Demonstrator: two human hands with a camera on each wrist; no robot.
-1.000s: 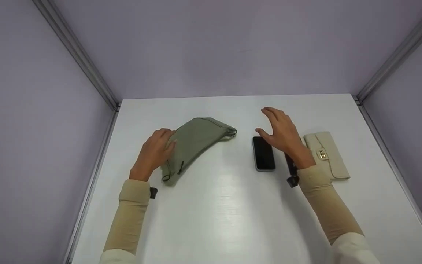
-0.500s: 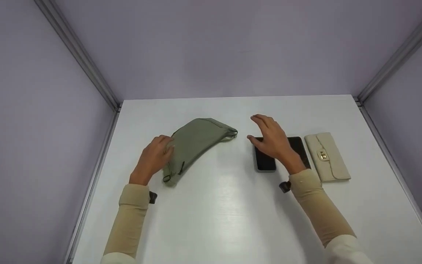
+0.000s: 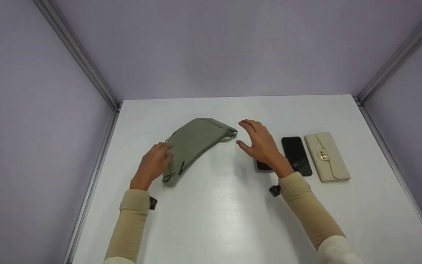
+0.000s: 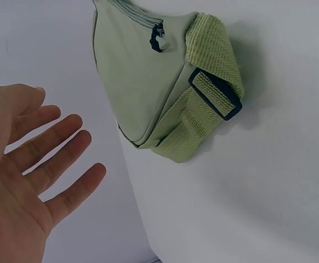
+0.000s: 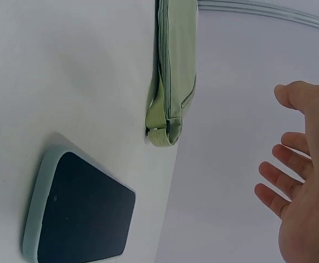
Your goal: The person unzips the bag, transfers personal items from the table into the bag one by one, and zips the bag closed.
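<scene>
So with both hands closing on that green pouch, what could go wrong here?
The right hand hovers open right over the light-cased phone; a low wrist could knock it toward the black phone lying beside it. The left hand is open by the green pouch, near its loose strap and buckle, which could snag fingers.

Four things on my table [image 3: 214, 212] right now.
I count one green pouch [image 3: 194, 143], two phones [image 3: 296, 154] [image 3: 263, 165], one cream wallet [image 3: 326, 156].
</scene>
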